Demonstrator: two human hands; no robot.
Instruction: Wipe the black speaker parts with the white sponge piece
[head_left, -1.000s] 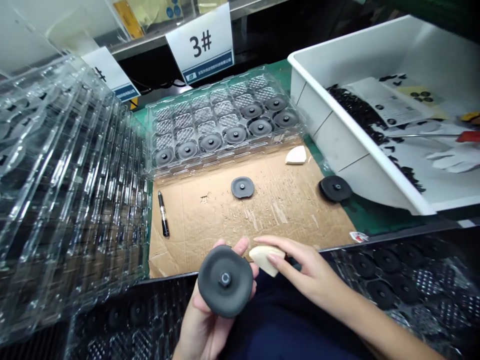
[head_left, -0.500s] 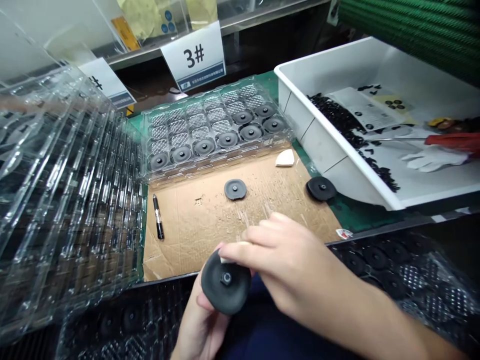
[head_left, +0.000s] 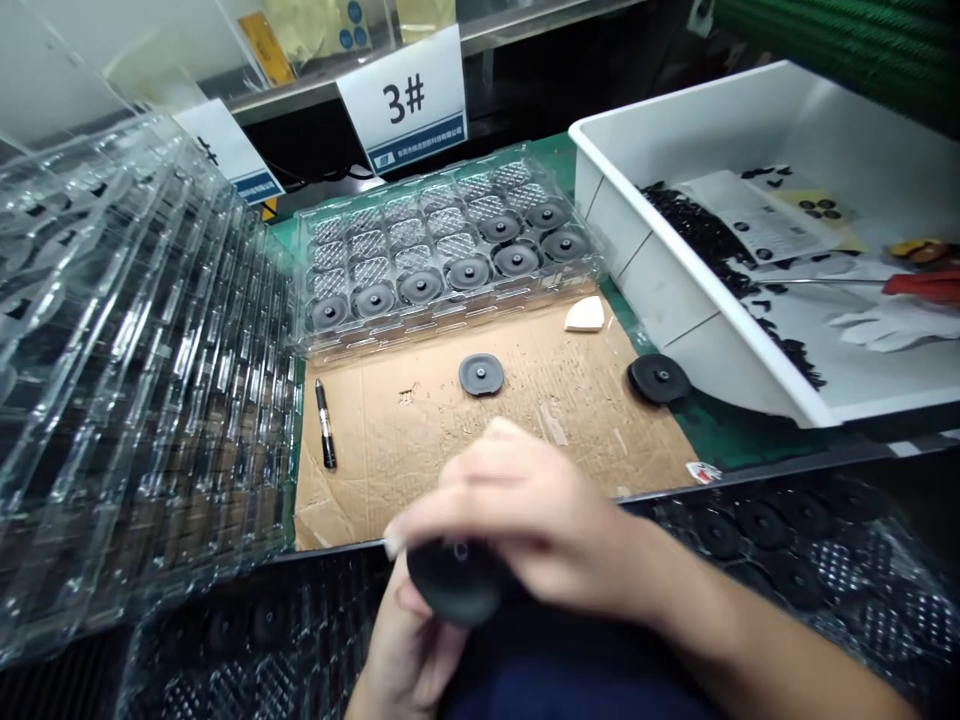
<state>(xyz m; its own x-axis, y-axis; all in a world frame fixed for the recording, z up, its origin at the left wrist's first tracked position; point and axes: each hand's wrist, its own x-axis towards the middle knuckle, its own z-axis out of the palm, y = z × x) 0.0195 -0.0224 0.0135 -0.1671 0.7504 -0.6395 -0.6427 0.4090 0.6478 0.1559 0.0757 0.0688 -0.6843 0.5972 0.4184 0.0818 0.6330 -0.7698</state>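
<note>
Matte charcoal disc [head_left: 454, 585] with central hub [head_left: 460, 551]

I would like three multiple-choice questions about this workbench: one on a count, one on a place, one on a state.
1. How many dark grey round discs sit in the clear plastic tray? A) five B) eight C) twelve
2. Where does the slim black marker pen lie? A) on the brown cardboard sheet B) in the white plastic bin C) inside the tray
3. What is the left hand doing? A) gripping the pen B) resting on the cardboard C) holding a dark grey disc

Answers: 1 B, six in the front row, two behind. 2 A, near the sheet's left edge. 3 C, the disc sits on its fingers, below the right hand.
</note>
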